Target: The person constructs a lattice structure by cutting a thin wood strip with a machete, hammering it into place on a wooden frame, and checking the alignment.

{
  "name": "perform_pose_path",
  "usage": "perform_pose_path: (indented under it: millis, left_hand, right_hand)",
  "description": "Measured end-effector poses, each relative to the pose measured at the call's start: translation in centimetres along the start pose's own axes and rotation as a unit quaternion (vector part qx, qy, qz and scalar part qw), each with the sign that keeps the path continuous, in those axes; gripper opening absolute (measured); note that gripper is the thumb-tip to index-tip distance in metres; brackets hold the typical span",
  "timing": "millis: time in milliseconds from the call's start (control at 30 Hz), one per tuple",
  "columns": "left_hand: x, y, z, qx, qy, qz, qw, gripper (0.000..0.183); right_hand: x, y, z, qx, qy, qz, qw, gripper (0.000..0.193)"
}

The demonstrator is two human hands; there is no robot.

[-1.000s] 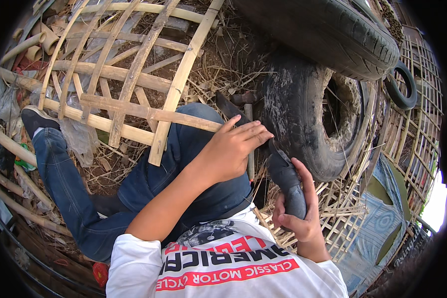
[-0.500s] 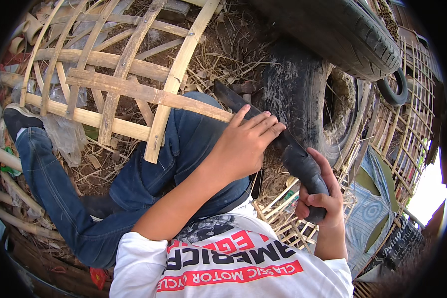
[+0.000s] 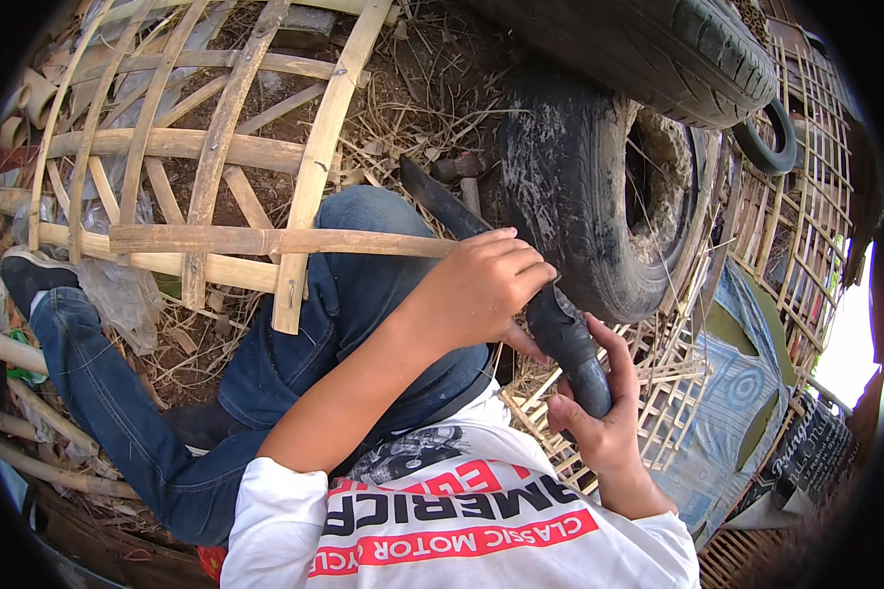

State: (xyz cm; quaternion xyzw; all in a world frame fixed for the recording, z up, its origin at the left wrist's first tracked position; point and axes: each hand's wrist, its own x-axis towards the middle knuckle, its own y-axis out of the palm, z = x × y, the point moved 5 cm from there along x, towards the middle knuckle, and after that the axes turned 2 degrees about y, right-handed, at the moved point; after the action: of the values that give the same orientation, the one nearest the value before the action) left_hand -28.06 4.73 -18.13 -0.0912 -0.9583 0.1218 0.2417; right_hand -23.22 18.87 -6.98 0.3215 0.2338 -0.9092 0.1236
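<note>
A flat bamboo strip [image 3: 295, 241] runs from over the bamboo lattice into my left hand [image 3: 486, 290], which is closed on its right end. The same hand lies across the dark blade of a machete [image 3: 440, 201], close to its handle. My right hand [image 3: 609, 412] is wrapped around the black handle [image 3: 572, 348] from below, thumb and fingers on either side. Upward and to the left, the blade points past my knee. My left hand hides where strip and blade meet.
A nailed bamboo lattice [image 3: 216, 167] rests at the left, beside my bent leg [image 3: 363, 255]. Two worn tyres, one upright [image 3: 570, 187] and one above it [image 3: 658, 59], stand just beyond the machete. A hammer [image 3: 465, 169] lies on the littered ground. Cloth [image 3: 737, 378] and bamboo slats [image 3: 673, 407] are at the right.
The strip's left end has swung down across the lattice, levelling the strip. My left hand has turned and its fingers have curled in. My right hand and the handle have shifted slightly left.
</note>
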Motion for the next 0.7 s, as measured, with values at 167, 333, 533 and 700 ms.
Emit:
perform_pose_path:
  millis: [167, 333, 533, 700]
  left_hand:
    - [-0.4, 0.1, 0.6, 0.022, 0.04, -0.099, 0.994, 0.07]
    - [-0.3, 0.7, 0.4, 0.029, 0.041, -0.105, 0.993, 0.067]
    - [0.2, 0.3, 0.4, 0.044, 0.044, -0.117, 0.991, 0.066]
    - [-1.0, -1.6, 0.5, 0.026, 0.052, -0.122, 0.991, 0.07]
  right_hand:
    - [0.0, 0.0, -0.1, 0.009, -0.02, -0.021, 1.0, 0.07]
    - [0.1, -0.5, -0.4, 0.008, -0.022, 0.006, 1.0, 0.063]
    - [0.8, -0.3, 1.2, -0.042, -0.038, 0.007, 0.998, 0.06]
    - [-0.2, 2.0, 2.3, -0.065, -0.071, 0.066, 0.993, 0.07]
